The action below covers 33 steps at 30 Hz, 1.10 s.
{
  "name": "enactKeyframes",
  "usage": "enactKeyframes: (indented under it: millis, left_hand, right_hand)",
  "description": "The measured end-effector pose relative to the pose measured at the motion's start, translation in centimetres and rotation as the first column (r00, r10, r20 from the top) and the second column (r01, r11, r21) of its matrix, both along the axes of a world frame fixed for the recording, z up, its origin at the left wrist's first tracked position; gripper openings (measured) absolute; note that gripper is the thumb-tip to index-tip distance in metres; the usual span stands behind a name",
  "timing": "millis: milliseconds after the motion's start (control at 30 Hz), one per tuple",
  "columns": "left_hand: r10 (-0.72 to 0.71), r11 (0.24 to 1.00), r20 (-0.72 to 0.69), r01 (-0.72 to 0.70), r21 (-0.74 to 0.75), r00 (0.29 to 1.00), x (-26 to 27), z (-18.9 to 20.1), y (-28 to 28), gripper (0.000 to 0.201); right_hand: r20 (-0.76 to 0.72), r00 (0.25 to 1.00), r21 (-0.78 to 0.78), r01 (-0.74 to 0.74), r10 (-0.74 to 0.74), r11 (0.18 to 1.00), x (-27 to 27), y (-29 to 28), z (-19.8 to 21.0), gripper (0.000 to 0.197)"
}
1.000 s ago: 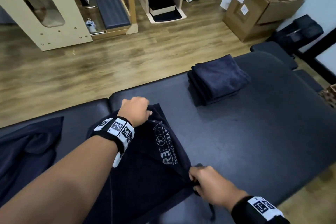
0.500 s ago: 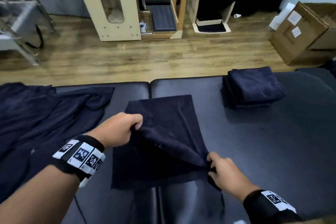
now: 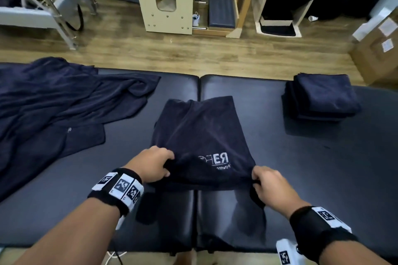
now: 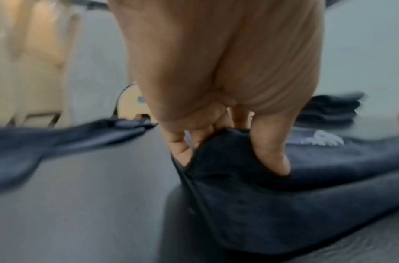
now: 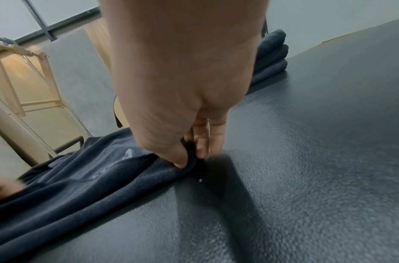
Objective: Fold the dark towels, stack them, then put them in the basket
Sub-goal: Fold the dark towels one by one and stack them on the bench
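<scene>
Towel mid-desk, straddling cushion seam. Vs 0.5 s ago: near edge pulled back toward person, white logo now face up, reads mirrored. Left hand pinches near-left corner, right hand pinches near-right corner; both clamped on cloth, lifted slightly off desk. Folded stack far right, unchanged. Unfolded pile left, unchanged.

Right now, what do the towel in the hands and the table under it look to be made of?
The towel: soft napped cloth, probably terry or microfibre, matte navy, with fuzzy pile and light stitched lettering. The table: padded top in what looks like vinyl or faux leather, dark, with pebbled grain, a slight sheen and a seam between cushions.
</scene>
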State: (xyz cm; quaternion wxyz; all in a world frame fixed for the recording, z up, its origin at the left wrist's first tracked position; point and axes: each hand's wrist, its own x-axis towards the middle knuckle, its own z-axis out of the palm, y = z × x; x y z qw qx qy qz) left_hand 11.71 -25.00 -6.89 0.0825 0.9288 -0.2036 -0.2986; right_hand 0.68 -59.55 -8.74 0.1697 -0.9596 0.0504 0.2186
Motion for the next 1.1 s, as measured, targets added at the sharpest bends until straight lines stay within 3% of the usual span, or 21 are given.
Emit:
enactKeyframes:
  millis: [33, 67, 133, 200, 267, 300, 367, 400, 500, 633, 700, 833, 900, 967, 1033, 1067, 1100]
  left_hand:
    - [-0.047, 0.999, 0.040, 0.046, 0.010, 0.998, 0.2, 0.6, 0.4, 0.019]
    - [-0.042, 0.999, 0.068, 0.044, -0.028, 0.997, 0.5, 1.0, 0.9, 0.017]
    - [0.038, 0.971, 0.054, -0.024, -0.236, 0.998, 1.3, 2.1, 1.3, 0.028]
    - [0.060, 0.914, -0.055, -0.077, -0.399, 0.997, 2.1, 3.8, 0.8, 0.037]
    - [0.007, 0.924, -0.208, -0.086, -0.372, 0.978, 2.5, 5.2, -0.3, 0.053]
    - [-0.020, 0.943, -0.261, -0.069, -0.325, 0.965, 2.5, 5.6, -1.0, 0.051]
    - [-0.015, 0.970, -0.278, -0.053, -0.237, 0.960, 2.4, 4.9, -1.9, 0.024]
    - [-0.008, 0.980, -0.265, -0.045, -0.194, 0.964, 2.1, 4.3, -2.3, 0.019]
    - [-0.034, 0.992, -0.159, 0.014, -0.126, 0.987, 1.3, 2.0, -2.6, 0.039]
    - [-0.041, 0.977, -0.015, 0.037, -0.209, 0.999, 0.7, 0.8, -1.7, 0.003]
    - [-0.031, 0.969, -0.018, 0.026, -0.247, 0.999, 0.9, 1.4, -1.1, 0.017]
    - [-0.098, 0.994, -0.053, 0.096, -0.045, 0.994, 1.4, 3.2, -0.7, 0.026]
    - [-0.047, 0.999, 0.038, 0.047, -0.018, 0.998, 2.5, 4.6, -0.5, 0.021]
    - [0.158, 0.970, 0.298, -0.092, -0.223, 0.941, 4.4, 6.0, -0.2, 0.018]
    - [0.373, 0.840, 0.472, -0.074, -0.538, 0.799, 5.8, 7.3, -0.2, 0.020]
    - [0.374, 0.797, 0.504, 0.008, -0.604, 0.779, 5.7, 7.4, 0.0, 0.022]
    - [0.310, 0.807, 0.533, 0.079, -0.585, 0.787, 5.0, 7.0, 0.4, 0.024]
  right_hand:
    - [-0.001, 1.000, 0.004, -0.007, 0.007, 1.000, 0.2, 0.0, 0.2, 0.013]
    - [-0.003, 1.000, 0.014, -0.012, 0.012, 1.000, 0.3, -0.1, 0.4, 0.014]
    - [-0.024, 0.999, 0.027, -0.035, 0.035, 0.999, 0.8, -0.3, 0.6, 0.017]
    - [-0.062, 0.995, 0.043, -0.071, 0.074, 0.997, 1.3, -0.6, 0.9, 0.017]
    - [-0.077, 0.991, 0.053, -0.109, 0.113, 0.993, 1.9, -0.8, 1.3, 0.015]
    - [-0.080, 0.989, 0.052, -0.121, 0.124, 0.991, 2.1, -0.8, 1.6, 0.014]
    - [-0.089, 0.986, 0.049, -0.134, 0.138, 0.990, 2.5, -0.8, 1.9, 0.014]
    - [-0.091, 0.986, 0.047, -0.138, 0.141, 0.989, 2.5, -0.8, 1.9, 0.014]
    - [-0.106, 0.985, 0.048, -0.130, 0.134, 0.990, 2.4, -0.7, 1.5, 0.013]
    - [-0.125, 0.980, 0.041, -0.152, 0.156, 0.988, 2.0, -1.1, 0.9, 0.013]
    - [-0.136, 0.976, 0.040, -0.168, 0.172, 0.985, 2.2, -1.3, 0.9, 0.015]
    - [-0.170, 0.963, 0.032, -0.207, 0.209, 0.978, 3.2, -1.2, 1.8, 0.018]
    - [-0.162, 0.964, 0.022, -0.212, 0.212, 0.977, 4.1, -1.1, 2.6, 0.018]
    - [-0.091, 0.982, 0.015, -0.164, 0.165, 0.986, 4.9, -1.0, 3.4, 0.016]
    - [0.047, 0.998, 0.066, -0.045, 0.042, 0.997, 5.7, -1.0, 3.9, 0.016]
    - [0.112, 0.994, 0.087, -0.001, -0.009, 0.996, 5.8, -0.9, 4.1, 0.018]
    - [0.158, 0.987, 0.090, 0.013, -0.027, 0.996, 5.8, -0.9, 4.2, 0.019]
